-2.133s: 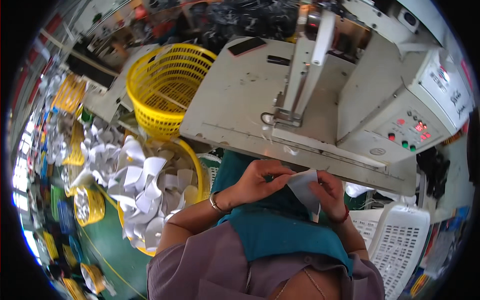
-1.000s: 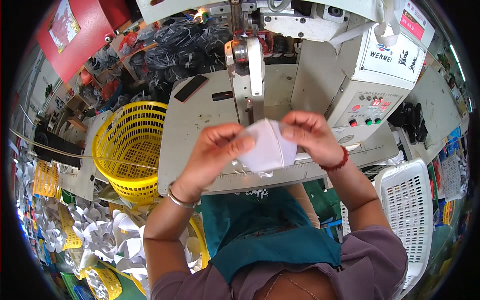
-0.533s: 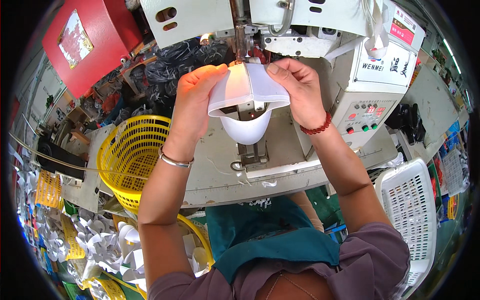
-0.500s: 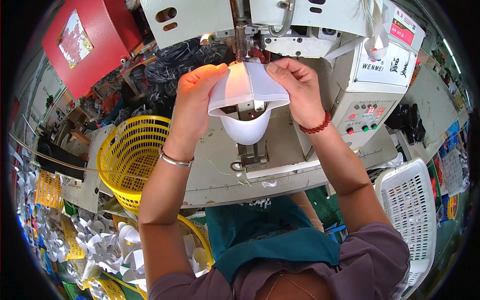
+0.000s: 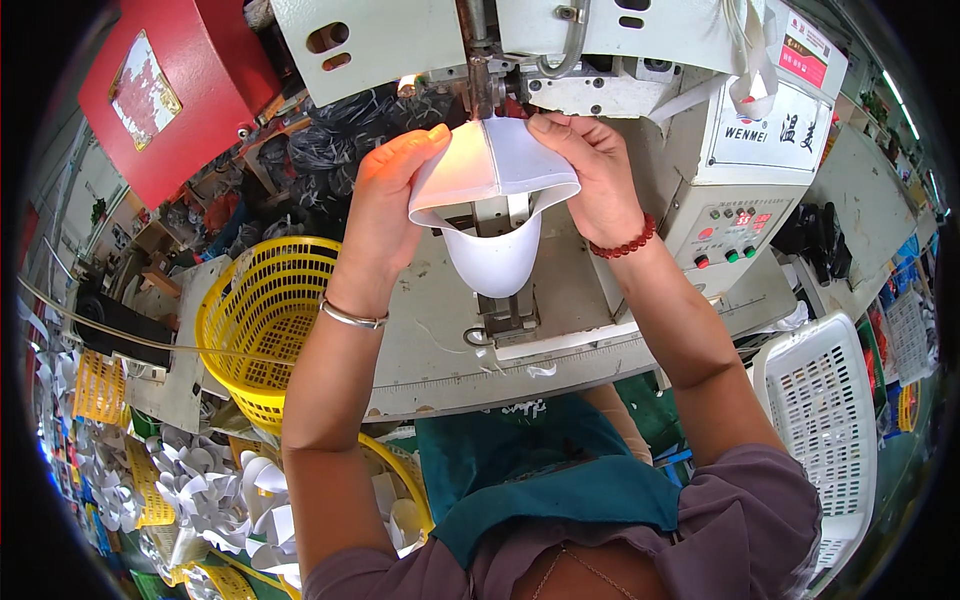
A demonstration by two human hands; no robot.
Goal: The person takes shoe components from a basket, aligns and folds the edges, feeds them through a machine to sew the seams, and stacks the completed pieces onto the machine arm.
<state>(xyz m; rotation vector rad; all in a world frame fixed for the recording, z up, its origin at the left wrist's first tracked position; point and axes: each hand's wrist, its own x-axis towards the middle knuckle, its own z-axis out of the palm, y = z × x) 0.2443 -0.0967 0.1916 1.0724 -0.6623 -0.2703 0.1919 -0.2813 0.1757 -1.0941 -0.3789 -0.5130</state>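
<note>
A yellow basket (image 5: 262,318) sat at the left edge of the worktop (image 5: 430,350), with a heap of white pieces (image 5: 215,490) below it. The left hand (image 5: 392,195) gripped the left side of a white cup-shaped piece (image 5: 492,205), raised under the machine's head (image 5: 560,50); the right hand (image 5: 590,170) pinched its right side. A white basket (image 5: 825,420) stood at the far right.

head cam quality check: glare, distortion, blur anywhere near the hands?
Head view: strong fisheye, the machine table edge bows and a black vignette rings the frame. A lamp near the needle lights the white fabric piece and makes the left hand glow orange; the right hand is evenly lit. Centre is sharp; the yellow basket and rim clutter look softer.
</note>
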